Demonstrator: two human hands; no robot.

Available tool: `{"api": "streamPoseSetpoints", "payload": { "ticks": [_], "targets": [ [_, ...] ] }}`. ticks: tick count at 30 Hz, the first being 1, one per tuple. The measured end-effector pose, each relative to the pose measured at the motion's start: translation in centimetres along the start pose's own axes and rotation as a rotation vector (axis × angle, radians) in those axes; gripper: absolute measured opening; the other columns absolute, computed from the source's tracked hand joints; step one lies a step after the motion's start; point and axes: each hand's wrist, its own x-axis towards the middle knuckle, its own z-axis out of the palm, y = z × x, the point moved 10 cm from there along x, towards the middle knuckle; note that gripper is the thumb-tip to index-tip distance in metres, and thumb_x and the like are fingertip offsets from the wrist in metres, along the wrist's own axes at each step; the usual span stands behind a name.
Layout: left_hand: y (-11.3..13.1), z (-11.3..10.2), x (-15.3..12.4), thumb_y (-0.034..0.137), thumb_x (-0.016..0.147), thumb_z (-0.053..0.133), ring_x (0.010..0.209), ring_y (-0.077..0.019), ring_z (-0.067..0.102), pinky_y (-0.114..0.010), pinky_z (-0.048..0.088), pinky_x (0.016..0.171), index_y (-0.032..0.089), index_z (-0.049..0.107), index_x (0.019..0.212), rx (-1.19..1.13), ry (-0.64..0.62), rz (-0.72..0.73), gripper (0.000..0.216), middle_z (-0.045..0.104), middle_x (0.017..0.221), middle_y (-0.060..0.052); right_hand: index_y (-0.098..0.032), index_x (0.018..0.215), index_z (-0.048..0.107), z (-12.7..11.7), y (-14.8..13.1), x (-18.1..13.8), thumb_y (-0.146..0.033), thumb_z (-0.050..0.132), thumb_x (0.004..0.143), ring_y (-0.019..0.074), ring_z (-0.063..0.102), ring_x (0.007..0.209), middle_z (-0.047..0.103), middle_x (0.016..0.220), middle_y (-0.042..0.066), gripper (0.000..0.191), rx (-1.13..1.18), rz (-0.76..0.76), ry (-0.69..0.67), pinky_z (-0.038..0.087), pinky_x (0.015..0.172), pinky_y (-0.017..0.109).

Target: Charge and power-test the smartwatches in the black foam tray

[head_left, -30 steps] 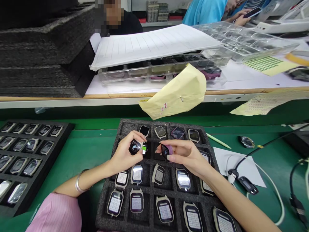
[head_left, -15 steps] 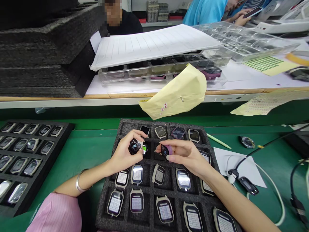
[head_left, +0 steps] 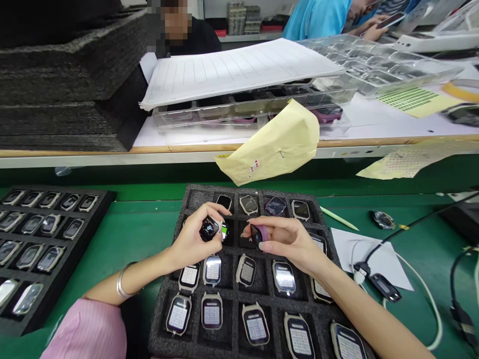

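Observation:
A black foam tray (head_left: 160, 319) in front of me holds rows of smartwatch bodies in pockets, most with lit screens. My left hand (head_left: 192, 239) is closed around a dark watch body (head_left: 208, 228) above the tray's second row, beside a pocket with a green-lit screen (head_left: 224, 231). My right hand (head_left: 286, 239) pinches a purple watch body (head_left: 258, 233) a little to the right, over the same row. The two hands are close but apart.
A second foam tray of watches (head_left: 45, 234) lies at the left on the green mat. A white paper (head_left: 368, 259), cables with a charger clip (head_left: 379, 285) and a pale stick (head_left: 339, 218) lie at the right. A raised shelf behind carries clear trays (head_left: 254, 104), paper sheets and a yellow envelope (head_left: 273, 144). Other people sit beyond it.
My left hand's fingers have shifted slightly on the dark watch body. My right hand has barely moved.

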Motion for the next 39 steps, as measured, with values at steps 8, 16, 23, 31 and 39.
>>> {"api": "streamPoseSetpoints", "payload": {
  "ticks": [8, 16, 23, 31, 39],
  "targets": [
    [-0.9, 0.0, -0.1, 0.007, 0.076, 0.059, 0.100, -0.0207, 0.060, -0.032, 0.053, 0.078, 0.021, 0.046, 0.091, -0.040, 0.014, -0.099, 0.024, 0.060, 0.104, -0.006, -0.023, 0.114, 0.070, 0.1, 0.2, 0.2, -0.027, 0.078, 0.079, 0.0256, 0.067, 0.104, 0.073, 0.108, 0.009, 0.035, -0.023, 0.030, 0.013, 0.050, 0.097, 0.043],
    [-3.6, 1.9, -0.5, 0.017, 0.078, 0.065, 0.069, -0.0119, 0.061, -0.021, 0.057, 0.048, 0.024, 0.039, 0.122, -0.437, -0.102, -0.438, 0.052, 0.054, 0.098, -0.003, -0.025, 0.130, 0.057, 0.5, 1.6, 0.7, -0.030, 0.067, 0.089, 0.0285, 0.056, 0.122, 0.065, 0.124, 0.010, 0.042, 0.242, 0.138, -0.022, 0.048, 0.099, 0.053],
    [-4.4, 2.2, -0.9, 0.013, 0.077, 0.057, 0.084, -0.0170, 0.065, -0.041, 0.060, 0.078, 0.024, 0.052, 0.115, -0.633, -0.083, -0.536, 0.041, 0.058, 0.104, -0.004, -0.022, 0.131, 0.056, 0.6, 1.9, 0.6, -0.026, 0.065, 0.088, 0.0298, 0.067, 0.105, 0.068, 0.117, 0.013, 0.044, 0.304, 0.167, -0.012, 0.050, 0.094, 0.053],
    [-4.3, 2.4, -1.0, 0.013, 0.076, 0.055, 0.088, -0.0189, 0.064, -0.040, 0.060, 0.079, 0.022, 0.058, 0.111, -0.630, -0.102, -0.514, 0.037, 0.058, 0.105, -0.005, -0.023, 0.129, 0.057, 0.3, 1.4, 0.6, -0.025, 0.065, 0.085, 0.0296, 0.068, 0.103, 0.069, 0.116, 0.012, 0.045, 0.251, 0.124, 0.028, 0.052, 0.091, 0.051],
    [-3.7, 2.4, -0.8, 0.011, 0.078, 0.052, 0.090, -0.0185, 0.063, -0.039, 0.061, 0.080, 0.023, 0.060, 0.111, -0.586, -0.129, -0.455, 0.036, 0.058, 0.107, -0.005, -0.024, 0.128, 0.058, 0.4, 1.3, 0.6, -0.025, 0.064, 0.087, 0.0294, 0.068, 0.102, 0.069, 0.114, 0.010, 0.042, 0.218, 0.092, 0.023, 0.055, 0.089, 0.050]
  ]
}}
